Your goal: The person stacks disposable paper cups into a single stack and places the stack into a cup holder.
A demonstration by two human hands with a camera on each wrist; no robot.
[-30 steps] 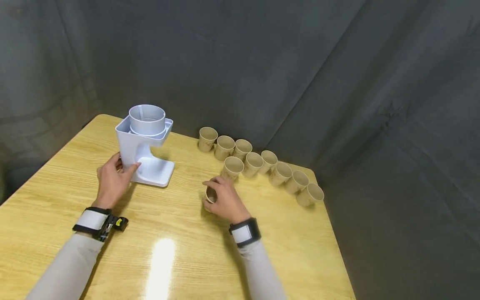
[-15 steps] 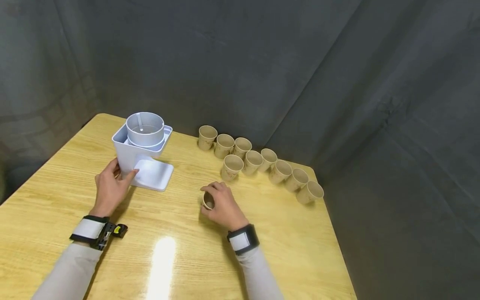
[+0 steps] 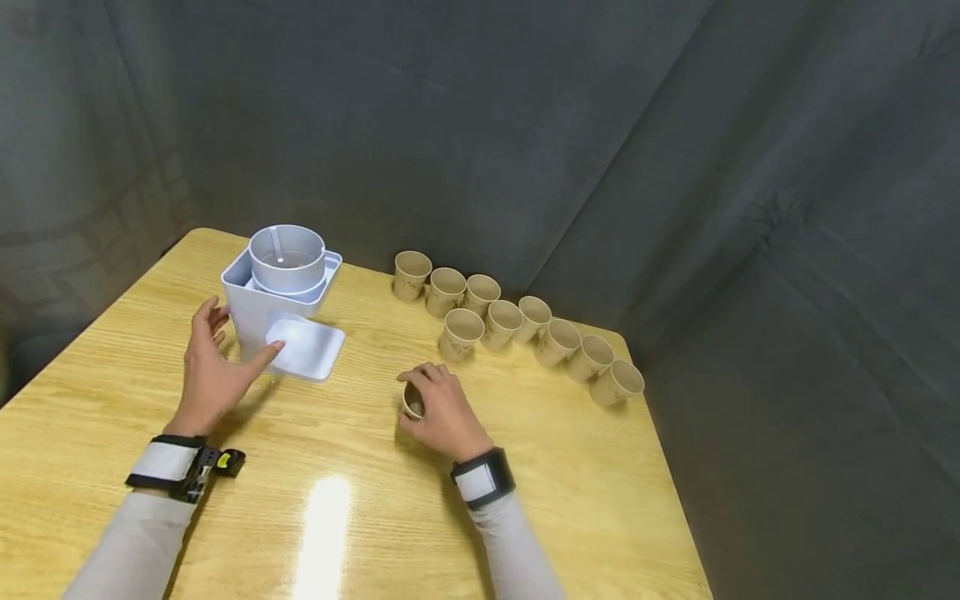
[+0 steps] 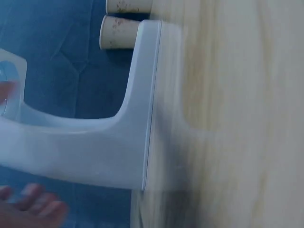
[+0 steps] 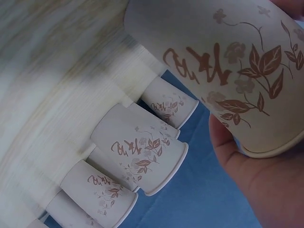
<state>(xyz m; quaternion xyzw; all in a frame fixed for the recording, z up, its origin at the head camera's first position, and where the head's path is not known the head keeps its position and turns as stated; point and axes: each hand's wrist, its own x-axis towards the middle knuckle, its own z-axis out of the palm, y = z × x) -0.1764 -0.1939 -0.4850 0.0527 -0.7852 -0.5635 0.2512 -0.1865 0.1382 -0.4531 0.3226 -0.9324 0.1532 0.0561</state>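
A white C-shaped stand (image 3: 251,310) is on the wooden table at the left, with a round white container (image 3: 288,273) seated in its top. My left hand (image 3: 212,377) is spread around the stand's near side, thumb beside the base. In the left wrist view, a gap shows between the fingers (image 4: 35,209) and the stand's wall (image 4: 85,149). Mid-table, my right hand (image 3: 447,414) grips a paper cup (image 3: 413,401) with thumb and fingers around its sides. Brown flowers and lettering decorate this cup (image 5: 237,71) in the right wrist view.
Several more paper cups (image 3: 462,333) stand upright in an uneven row along the table's back right edge. A dark curtain (image 3: 465,125) hangs behind the table (image 3: 360,433). A bright reflection lies on the near tabletop.
The stand came slightly nearer, then my left hand loosened and its fingers spread off it. My right hand has shifted a little nearer and left, still gripping the paper cup.
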